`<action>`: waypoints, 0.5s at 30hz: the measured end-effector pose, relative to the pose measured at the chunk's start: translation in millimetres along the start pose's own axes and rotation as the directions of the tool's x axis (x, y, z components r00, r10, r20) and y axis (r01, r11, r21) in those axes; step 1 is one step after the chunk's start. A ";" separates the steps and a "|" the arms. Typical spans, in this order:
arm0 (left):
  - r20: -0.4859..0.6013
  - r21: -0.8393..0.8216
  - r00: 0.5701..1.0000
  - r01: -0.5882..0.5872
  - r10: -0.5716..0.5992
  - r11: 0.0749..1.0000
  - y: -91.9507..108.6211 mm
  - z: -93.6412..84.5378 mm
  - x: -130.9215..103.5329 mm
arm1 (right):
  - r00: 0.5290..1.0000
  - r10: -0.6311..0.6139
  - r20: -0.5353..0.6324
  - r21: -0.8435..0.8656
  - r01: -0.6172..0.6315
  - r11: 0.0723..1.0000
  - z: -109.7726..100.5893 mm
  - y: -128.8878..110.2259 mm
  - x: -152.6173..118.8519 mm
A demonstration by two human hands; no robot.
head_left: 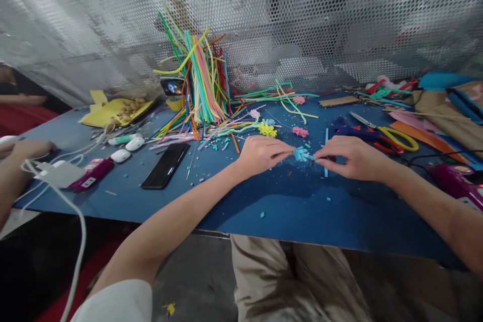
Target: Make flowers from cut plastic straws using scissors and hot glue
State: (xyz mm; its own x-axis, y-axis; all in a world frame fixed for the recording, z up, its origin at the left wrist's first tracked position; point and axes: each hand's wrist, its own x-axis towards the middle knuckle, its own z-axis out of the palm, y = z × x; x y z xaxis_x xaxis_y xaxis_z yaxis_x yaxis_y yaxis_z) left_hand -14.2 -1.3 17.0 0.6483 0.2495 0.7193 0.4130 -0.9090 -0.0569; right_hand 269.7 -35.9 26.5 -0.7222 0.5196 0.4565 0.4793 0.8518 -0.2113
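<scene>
Presently holding a light-blue fuzzy flower (301,154) over the blue tabletop (234,206), right of its middle, between left hand (262,155) and right hand (350,157). Pinching its left side with the left grip and its right end with the right grip, so covering both ends with fingertips. Cannot tell how far either end runs under them. Just beyond the left hand, can see a yellow flower (267,129); under the right fingers, a light-blue strip (326,136), hidden midway. Farther right, can make out yellow-handled scissors (400,139) and, at the right edge, a purple device (456,181), cut off. At far left, can see a co-worker's hand (32,150), partly out of view.
</scene>
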 end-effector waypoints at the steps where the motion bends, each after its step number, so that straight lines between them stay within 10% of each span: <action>1: 0.007 -0.003 1.000 0.005 -0.005 1.000 -0.5 0.5 -0.6 | 1.000 0.002 0.002 -0.001 -0.002 1.000 0.0 0.1 -0.2; 15: 0.053 -0.006 0.998 0.039 -0.039 0.999 -2.6 5.1 -3.4 | 1.000 0.011 0.011 -0.002 -0.011 1.000 -0.9 0.3 -0.4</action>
State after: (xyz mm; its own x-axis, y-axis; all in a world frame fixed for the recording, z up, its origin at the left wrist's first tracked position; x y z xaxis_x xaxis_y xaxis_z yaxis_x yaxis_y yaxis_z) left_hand -14.2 2.0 11.1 0.6648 0.3022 0.6832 0.4342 -0.9005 -0.0242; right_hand 270.6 -35.9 27.1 -0.7221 0.5300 0.4447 0.4884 0.8457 -0.2148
